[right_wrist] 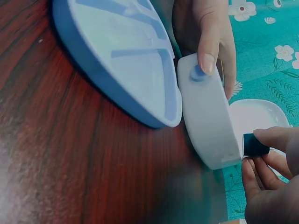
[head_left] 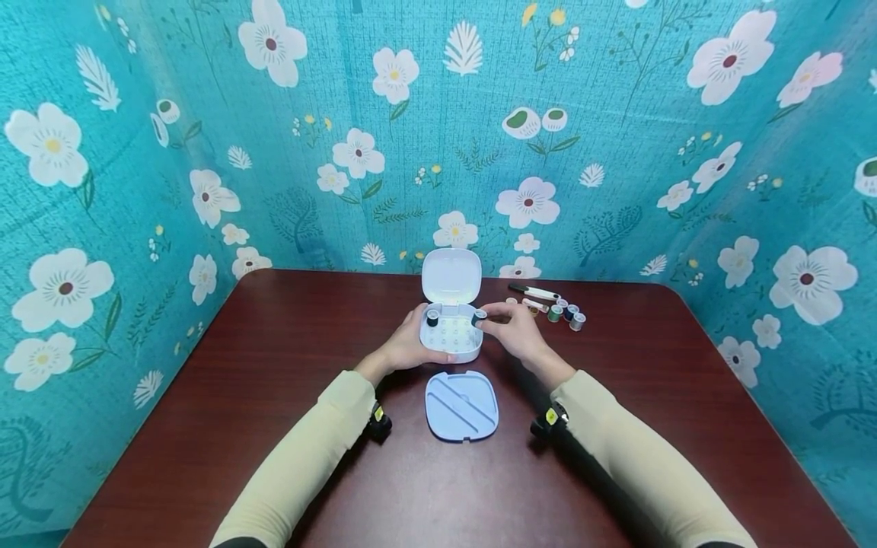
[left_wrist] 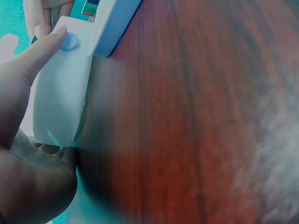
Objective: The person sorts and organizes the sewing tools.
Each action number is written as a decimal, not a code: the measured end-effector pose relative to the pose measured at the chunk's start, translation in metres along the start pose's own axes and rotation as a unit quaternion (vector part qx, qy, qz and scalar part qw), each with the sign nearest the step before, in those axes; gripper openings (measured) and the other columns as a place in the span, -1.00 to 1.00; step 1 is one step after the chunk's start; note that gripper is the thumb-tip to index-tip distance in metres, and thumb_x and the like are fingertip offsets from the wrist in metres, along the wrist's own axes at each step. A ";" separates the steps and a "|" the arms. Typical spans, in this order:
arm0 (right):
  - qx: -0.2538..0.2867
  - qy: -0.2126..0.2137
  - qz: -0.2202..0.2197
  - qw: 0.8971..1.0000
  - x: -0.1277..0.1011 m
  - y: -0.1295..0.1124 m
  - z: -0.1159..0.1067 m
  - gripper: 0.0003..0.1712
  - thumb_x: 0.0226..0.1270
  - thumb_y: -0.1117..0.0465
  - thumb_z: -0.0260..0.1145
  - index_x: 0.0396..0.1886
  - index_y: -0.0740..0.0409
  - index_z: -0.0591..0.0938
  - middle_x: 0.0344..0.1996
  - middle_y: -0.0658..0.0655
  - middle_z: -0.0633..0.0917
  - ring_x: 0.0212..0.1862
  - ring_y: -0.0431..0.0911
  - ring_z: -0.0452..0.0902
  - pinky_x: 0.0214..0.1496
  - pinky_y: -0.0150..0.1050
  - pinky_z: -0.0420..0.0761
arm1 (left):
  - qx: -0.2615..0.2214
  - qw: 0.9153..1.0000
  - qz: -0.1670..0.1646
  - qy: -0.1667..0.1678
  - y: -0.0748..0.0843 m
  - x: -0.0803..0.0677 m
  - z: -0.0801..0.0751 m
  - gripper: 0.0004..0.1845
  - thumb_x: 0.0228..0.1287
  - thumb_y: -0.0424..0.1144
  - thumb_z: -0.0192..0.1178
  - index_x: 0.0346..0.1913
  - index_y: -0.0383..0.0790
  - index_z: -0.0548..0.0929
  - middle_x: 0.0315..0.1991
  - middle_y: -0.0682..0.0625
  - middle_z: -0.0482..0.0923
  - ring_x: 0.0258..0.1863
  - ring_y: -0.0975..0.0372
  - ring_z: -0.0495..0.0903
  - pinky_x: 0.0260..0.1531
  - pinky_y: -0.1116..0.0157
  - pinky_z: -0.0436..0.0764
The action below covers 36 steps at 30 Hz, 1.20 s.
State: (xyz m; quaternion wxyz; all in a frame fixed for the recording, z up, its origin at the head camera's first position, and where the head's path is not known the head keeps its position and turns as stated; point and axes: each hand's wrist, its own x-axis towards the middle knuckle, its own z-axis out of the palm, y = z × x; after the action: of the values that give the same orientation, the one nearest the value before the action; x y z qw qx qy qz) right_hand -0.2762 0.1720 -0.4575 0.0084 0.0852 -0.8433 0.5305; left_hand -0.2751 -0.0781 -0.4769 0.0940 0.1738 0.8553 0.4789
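Note:
A white sewing box [head_left: 460,355] stands on the table with its hinged lid [head_left: 451,275] raised. My left hand [head_left: 403,344] grips the box from its left side, the thumb at the front beside a round blue button [right_wrist: 198,73]. Inside, a black thread spool [head_left: 432,320] stands at the back left, among rows of small pegs. My right hand [head_left: 515,332] pinches a dark thread spool [right_wrist: 255,145] between thumb and fingers at the box's right back corner. Whether that spool sits on a peg cannot be made out.
A light blue divided tray [head_left: 462,407] lies in front of the box. Right of the box are several thread spools, among them a green spool [head_left: 555,313] and a grey spool [head_left: 578,322]. Behind them lies a slim black-and-white tool [head_left: 536,292]. A floral curtain [head_left: 425,152] hangs beyond the table.

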 end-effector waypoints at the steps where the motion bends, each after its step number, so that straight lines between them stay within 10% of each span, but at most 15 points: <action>1: -0.004 0.001 0.000 1.000 0.000 -0.001 0.001 -0.70 0.32 0.28 0.45 0.02 0.26 0.75 -0.04 0.24 0.62 0.08 0.08 0.46 -0.09 -0.23 0.53 | 0.000 1.000 0.000 -0.001 -0.001 0.000 0.000 0.26 -0.12 0.02 0.68 0.57 -0.15 0.07 0.38 -0.13 0.26 0.29 0.03 0.34 0.35 -0.01 0.32; 36: -0.052 -0.016 -0.012 0.998 0.028 -0.023 0.031 -0.69 0.29 0.33 0.46 0.03 0.24 0.74 -0.06 0.19 0.78 0.00 0.05 0.68 0.07 -0.03 0.61 | 0.003 1.000 0.003 -0.002 0.000 0.000 -0.001 0.26 -0.11 -0.02 0.68 0.57 -0.19 0.06 0.40 -0.20 0.24 0.30 0.02 0.34 0.33 0.03 0.34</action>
State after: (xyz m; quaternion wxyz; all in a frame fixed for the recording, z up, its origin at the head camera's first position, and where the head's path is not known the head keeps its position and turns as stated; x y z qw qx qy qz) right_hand -0.2983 0.1312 -0.4474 0.0058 0.1031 -0.8687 0.4845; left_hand -0.2755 -0.0789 -0.4759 0.0940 0.1773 0.8560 0.4764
